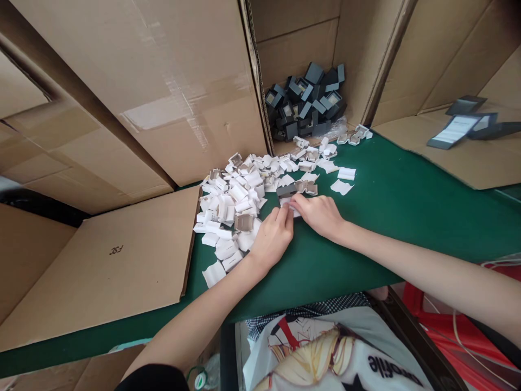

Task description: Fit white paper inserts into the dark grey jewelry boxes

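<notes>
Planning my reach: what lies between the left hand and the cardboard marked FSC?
Folded white paper pieces, heaped loosely on the green tabletop; the head view shows this.

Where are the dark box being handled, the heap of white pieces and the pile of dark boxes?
Handled dark box (286,190), head view: its dark raised part.
Heap of white pieces (238,191), head view: a piece mid-heap.
Pile of dark boxes (305,109), head view: a box mid-pile.
</notes>
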A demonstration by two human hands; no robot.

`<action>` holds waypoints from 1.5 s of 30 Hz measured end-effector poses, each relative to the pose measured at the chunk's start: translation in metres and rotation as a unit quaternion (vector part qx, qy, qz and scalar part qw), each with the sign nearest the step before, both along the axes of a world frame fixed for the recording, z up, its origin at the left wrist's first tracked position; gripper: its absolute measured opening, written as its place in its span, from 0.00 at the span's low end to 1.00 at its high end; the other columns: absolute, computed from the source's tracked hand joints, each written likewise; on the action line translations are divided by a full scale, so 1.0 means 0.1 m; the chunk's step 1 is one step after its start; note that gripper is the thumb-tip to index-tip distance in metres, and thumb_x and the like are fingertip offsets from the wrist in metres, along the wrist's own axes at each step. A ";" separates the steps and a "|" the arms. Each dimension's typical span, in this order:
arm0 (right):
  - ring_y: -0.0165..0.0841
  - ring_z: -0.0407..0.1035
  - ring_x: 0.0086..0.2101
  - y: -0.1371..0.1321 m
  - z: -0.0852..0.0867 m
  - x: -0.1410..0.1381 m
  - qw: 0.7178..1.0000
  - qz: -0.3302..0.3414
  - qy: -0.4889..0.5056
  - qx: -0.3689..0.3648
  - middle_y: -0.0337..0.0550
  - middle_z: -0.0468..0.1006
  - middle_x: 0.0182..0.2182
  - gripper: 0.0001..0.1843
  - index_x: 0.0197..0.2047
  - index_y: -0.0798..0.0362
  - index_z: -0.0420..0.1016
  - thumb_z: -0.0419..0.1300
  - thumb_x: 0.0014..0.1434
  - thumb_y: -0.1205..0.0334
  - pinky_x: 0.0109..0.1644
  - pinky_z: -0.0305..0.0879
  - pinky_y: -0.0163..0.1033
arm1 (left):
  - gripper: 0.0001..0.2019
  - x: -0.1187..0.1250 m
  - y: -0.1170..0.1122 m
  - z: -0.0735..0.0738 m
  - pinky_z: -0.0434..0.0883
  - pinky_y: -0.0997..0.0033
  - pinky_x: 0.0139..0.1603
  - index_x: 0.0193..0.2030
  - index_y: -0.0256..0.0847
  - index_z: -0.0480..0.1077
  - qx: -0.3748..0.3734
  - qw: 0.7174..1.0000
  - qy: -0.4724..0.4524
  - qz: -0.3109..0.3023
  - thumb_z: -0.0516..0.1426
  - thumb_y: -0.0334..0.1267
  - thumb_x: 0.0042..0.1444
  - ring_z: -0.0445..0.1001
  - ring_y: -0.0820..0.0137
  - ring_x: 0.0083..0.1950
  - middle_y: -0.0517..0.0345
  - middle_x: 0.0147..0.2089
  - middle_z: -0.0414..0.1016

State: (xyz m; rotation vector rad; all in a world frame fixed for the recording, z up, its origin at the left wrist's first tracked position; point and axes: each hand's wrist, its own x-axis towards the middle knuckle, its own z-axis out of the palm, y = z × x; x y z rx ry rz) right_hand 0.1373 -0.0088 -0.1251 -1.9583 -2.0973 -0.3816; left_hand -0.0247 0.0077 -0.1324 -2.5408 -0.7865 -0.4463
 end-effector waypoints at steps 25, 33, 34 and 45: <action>0.37 0.74 0.31 -0.04 -0.02 0.08 0.997 0.081 -0.003 -0.011 0.45 0.81 0.31 0.22 0.54 0.50 0.72 0.42 0.69 0.56 0.28 0.50 0.37 | 0.22 -0.07 0.01 0.05 0.77 0.63 0.40 0.59 0.36 0.65 -0.115 0.993 -0.025 0.022 0.48 0.29 0.56 0.77 0.63 0.46 0.49 0.63 0.65; 0.36 0.75 0.33 -0.08 -0.03 0.13 0.994 0.078 0.059 0.037 0.39 0.82 0.35 0.20 0.48 0.46 0.77 0.45 0.67 0.56 0.29 0.54 0.36 | 0.19 -0.10 0.02 0.10 0.76 0.65 0.33 0.56 0.45 0.68 -0.117 0.991 -0.026 0.058 0.48 0.33 0.59 0.79 0.64 0.39 0.59 0.61 0.68; 0.36 0.75 0.32 -0.08 -0.01 0.12 0.995 0.071 0.059 0.027 0.40 0.82 0.35 0.20 0.46 0.47 0.78 0.45 0.67 0.56 0.29 0.53 0.37 | 0.20 -0.08 0.00 0.10 0.75 0.65 0.32 0.56 0.43 0.68 -0.108 0.992 -0.015 0.059 0.48 0.33 0.59 0.79 0.64 0.38 0.57 0.62 0.67; 0.35 0.74 0.30 -0.03 0.05 0.21 0.991 0.102 0.092 -0.003 0.42 0.81 0.32 0.20 0.58 0.48 0.69 0.48 0.66 0.56 0.30 0.56 0.36 | 0.15 -0.07 -0.02 0.10 0.74 0.67 0.33 0.51 0.44 0.68 -0.067 0.996 -0.035 0.047 0.44 0.37 0.64 0.70 0.63 0.52 0.58 0.63 0.64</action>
